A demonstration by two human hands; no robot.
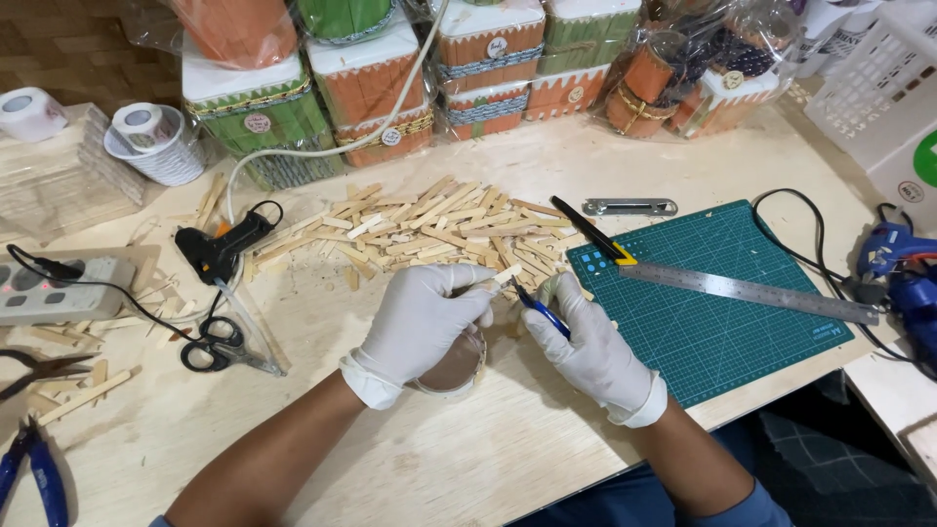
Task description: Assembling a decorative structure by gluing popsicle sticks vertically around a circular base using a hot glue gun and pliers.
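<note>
Two gloved hands worked just before the stick pile [429, 229]: the left hand [422, 322] pinched a wooden stick [505, 276] while the right hand [589, 344] gripped a blue-handled cutter [540, 309], whose blade could have slipped into the left fingers.

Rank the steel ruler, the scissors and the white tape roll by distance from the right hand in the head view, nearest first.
From the right hand:
1. Steel ruler, just to its right, on the green cutting mat.
2. Scissors, across the table to the left, past the left hand.
3. White tape roll, at the far left corner.
</note>
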